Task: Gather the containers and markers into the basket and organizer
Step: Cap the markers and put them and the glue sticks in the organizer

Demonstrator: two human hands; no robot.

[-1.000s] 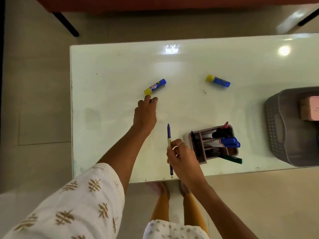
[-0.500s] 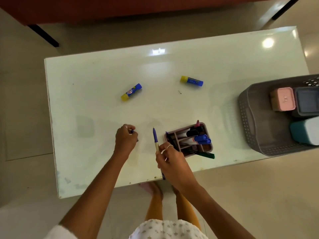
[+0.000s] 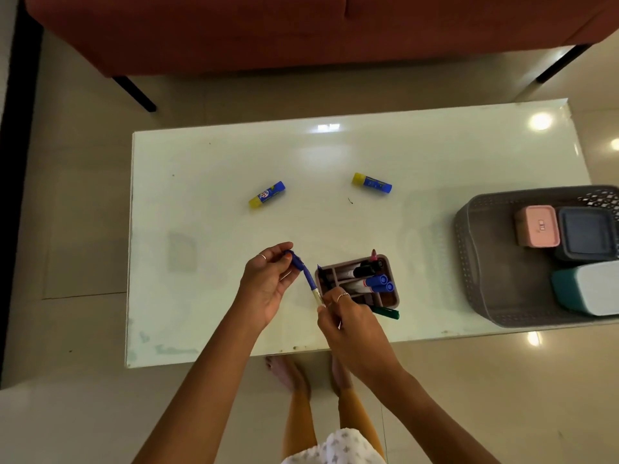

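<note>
A blue pen [image 3: 307, 275] is held between both hands just left of the brown organizer [image 3: 392, 294]. My left hand [image 3: 268, 283] pinches the pen's blue cap end; my right hand [image 3: 348, 316] grips its lower end. Several markers lie in the organizer, and a green marker [image 3: 387, 313] sticks out at its near side. Two blue-and-yellow glue sticks lie on the white table [image 3: 201, 296], one to the left [image 3: 267, 194] and one to the right [image 3: 371, 183]. The grey basket [image 3: 469, 262] at the right edge holds a pink container [image 3: 539, 225], a dark blue one [image 3: 588, 234] and a teal-and-white one [image 3: 589, 289].
A red-brown sofa [image 3: 301, 28] with black legs stands beyond the table's far edge. My bare feet [image 3: 288, 373] show on the tiled floor under the near edge. The basket overhangs the table's right near corner.
My left hand drew back from the left glue stick, picked up something small from the table and joined the pen at its cap end. The view shifted back and left.
</note>
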